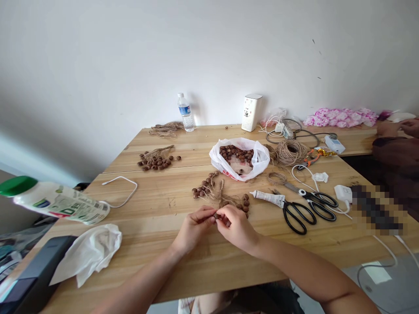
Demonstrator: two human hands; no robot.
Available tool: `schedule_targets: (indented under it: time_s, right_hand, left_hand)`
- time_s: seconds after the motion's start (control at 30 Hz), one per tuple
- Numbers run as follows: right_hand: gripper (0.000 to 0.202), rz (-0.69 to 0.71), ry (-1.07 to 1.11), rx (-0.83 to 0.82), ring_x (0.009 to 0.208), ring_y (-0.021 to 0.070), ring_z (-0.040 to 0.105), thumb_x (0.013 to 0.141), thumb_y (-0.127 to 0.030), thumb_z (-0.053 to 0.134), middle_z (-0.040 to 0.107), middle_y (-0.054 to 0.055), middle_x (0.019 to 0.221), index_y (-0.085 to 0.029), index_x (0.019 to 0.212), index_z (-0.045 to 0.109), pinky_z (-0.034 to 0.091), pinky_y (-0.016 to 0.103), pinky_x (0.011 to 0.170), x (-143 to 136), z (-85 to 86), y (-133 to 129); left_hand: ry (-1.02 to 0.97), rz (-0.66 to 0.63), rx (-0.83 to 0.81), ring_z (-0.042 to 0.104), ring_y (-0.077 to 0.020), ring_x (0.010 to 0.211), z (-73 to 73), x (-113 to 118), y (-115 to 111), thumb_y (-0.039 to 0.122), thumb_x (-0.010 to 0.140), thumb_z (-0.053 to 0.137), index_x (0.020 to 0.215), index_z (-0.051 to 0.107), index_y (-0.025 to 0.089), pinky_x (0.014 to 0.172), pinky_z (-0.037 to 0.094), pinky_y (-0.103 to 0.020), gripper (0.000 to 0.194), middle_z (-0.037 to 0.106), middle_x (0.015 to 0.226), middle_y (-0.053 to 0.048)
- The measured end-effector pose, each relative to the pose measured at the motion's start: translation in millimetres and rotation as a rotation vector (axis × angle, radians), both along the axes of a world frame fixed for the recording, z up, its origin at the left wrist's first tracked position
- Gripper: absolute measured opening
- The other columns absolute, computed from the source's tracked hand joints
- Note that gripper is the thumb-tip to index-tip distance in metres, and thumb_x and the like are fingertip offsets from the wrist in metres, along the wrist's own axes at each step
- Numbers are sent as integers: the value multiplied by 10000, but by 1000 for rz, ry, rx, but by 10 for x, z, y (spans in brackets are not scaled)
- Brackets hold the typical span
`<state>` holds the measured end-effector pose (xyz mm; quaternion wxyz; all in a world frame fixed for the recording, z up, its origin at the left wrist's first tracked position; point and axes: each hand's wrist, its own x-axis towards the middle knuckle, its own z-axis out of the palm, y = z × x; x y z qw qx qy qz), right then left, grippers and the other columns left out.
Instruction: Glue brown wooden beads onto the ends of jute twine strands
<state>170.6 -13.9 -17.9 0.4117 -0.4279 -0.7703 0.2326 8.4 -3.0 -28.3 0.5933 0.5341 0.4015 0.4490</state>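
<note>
My left hand (198, 224) and my right hand (238, 229) meet above the near middle of the table, both with fingertips pinched. Between them is a small round brown nut (216, 216), mostly covered by the fingers. Just beyond my hands lies a bundle of jute twine strands (221, 188) with several brown nuts (204, 186) on its ends. Farther back, a white plastic bag (262, 159) with its mouth spread holds many loose nuts (237, 153). A glue tube (268, 198) lies to the right of my right hand.
Two pairs of black-handled scissors (298, 213) lie at right, near a twine roll (291, 152) and pliers (310, 159). Another nut bundle (157, 162) is at back left. A water bottle (186, 113) stands behind; a green-capped bottle (62, 200) and crumpled white bag (93, 248) are left.
</note>
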Motion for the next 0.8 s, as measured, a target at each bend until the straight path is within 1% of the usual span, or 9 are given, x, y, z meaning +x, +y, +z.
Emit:
schedule_targets:
  time_s: [0.17,0.33,0.47,0.63,0.8]
  right_hand:
    - [108,16,-6,7,650,145,545,775,-106,491,557,37,758,-194,820,534,455,234,564,2,-41,3]
    - [107,25,-27,31,655,147,543,782,-101,478,553,39,753,-191,806,532,454,244,592,8,-36,-2]
    - [128,3,-45,51,690,163,558,781,-93,479,566,51,772,-186,848,536,471,264,624,1,1,-11]
    - [146,-20,-73,75,738,183,585,789,-90,481,594,76,810,-176,889,542,495,294,678,-23,35,-31]
    - [143,-27,-116,111,750,196,592,798,-91,470,597,83,810,-170,891,544,508,307,672,-39,17,-45]
  left_hand:
    - [65,16,77,575,-193,835,0,0,-20,249,721,664,858,745,213,755,467,-278,163,622,865,-58]
    - [92,-6,126,576,-203,849,9,-4,-16,237,745,640,892,737,216,763,468,-294,178,623,887,-66]
    - [77,-42,97,575,-212,898,49,-5,-18,246,776,600,924,717,206,809,462,-308,193,621,934,-67]
    - [49,-4,9,574,-220,926,60,-5,-34,248,767,605,911,707,194,836,456,-305,185,637,956,-57]
    - [70,-23,50,554,-214,936,46,2,-38,262,794,569,933,707,198,854,434,-311,206,617,948,-56]
